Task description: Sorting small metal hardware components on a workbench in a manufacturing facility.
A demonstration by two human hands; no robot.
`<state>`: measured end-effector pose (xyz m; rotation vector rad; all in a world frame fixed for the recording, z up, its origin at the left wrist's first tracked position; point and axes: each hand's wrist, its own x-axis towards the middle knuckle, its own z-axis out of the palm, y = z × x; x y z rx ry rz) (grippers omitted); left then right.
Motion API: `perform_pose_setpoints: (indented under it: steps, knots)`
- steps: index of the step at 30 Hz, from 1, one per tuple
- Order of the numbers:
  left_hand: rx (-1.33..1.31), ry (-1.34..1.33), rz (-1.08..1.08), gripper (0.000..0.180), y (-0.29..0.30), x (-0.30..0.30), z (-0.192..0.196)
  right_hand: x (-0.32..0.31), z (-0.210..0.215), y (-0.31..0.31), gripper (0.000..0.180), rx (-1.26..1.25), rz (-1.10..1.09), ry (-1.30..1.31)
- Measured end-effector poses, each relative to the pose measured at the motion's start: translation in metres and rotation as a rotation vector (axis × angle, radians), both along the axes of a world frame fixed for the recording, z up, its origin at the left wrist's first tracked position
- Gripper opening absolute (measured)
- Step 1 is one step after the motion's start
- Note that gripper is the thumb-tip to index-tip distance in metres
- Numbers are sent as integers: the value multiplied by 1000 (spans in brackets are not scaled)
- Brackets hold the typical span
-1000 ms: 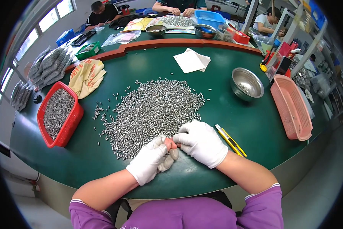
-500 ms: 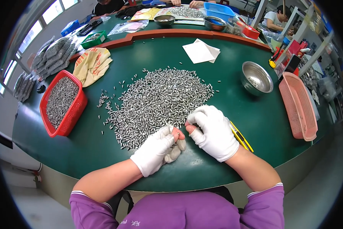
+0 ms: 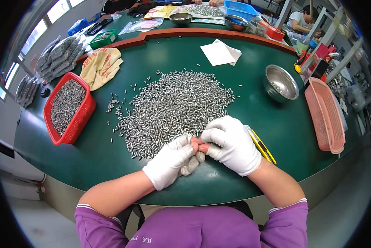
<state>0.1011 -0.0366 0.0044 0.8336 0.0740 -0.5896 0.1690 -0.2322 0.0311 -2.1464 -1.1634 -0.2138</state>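
A wide heap of small shiny metal pins [image 3: 175, 105] lies on the green table. At its near edge both my hands wear white gloves with bare thumb and fingertips. My left hand [image 3: 171, 160] is closed in a pinch, the other fingers curled beneath. My right hand [image 3: 233, 148], also pinching, has its tips against the left fingertips. Whatever is between the fingers is too small and covered to make out. A yellow utility knife [image 3: 263, 147] lies just right of my right hand.
On the left stands a red basket [image 3: 81, 120] full of metal pins, with a cloth bag [image 3: 100, 68] behind it. To the right are a steel bowl [image 3: 293, 91] with a few pieces and a pink basket [image 3: 326, 118]. White papers [image 3: 217, 53] lie toward the raised brown edge [image 3: 202, 32].
My right hand has moved left a little, and its fingertips now meet those of my left hand. Before, a small gap lay between them. The whole view has shifted slightly.
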Motion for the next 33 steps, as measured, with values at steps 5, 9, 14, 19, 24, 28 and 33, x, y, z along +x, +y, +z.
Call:
perform_pose_setpoints:
  steps: [5, 9, 14, 19, 24, 28, 33]
  knots:
    - [53, 47, 28, 12, -1, 0, 1, 2, -3, -3, 15, 92, -36, 19]
    - [-11, 3, -3, 11, 1, 1, 0, 5, -7, -5, 15, 56, -178, -40]
    - [32, -4, 0, 12, -1, 2, 2, 5, -8, -7, 10, -36, -245, -71]
    - [67, 16, 20, 14, -2, 1, 2, 5, -8, -8, 10, -167, -270, -86]
    - [23, -42, 24, 16, -4, 0, 1, 3, -9, -3, 11, -203, -251, -89]
    - [27, -57, 36, 18, -5, -1, 2, 3, -12, -1, 11, -269, -258, -103]
    - [47, -12, 37, 18, -3, 0, -1, 4, -7, -2, 11, -116, -222, -90]
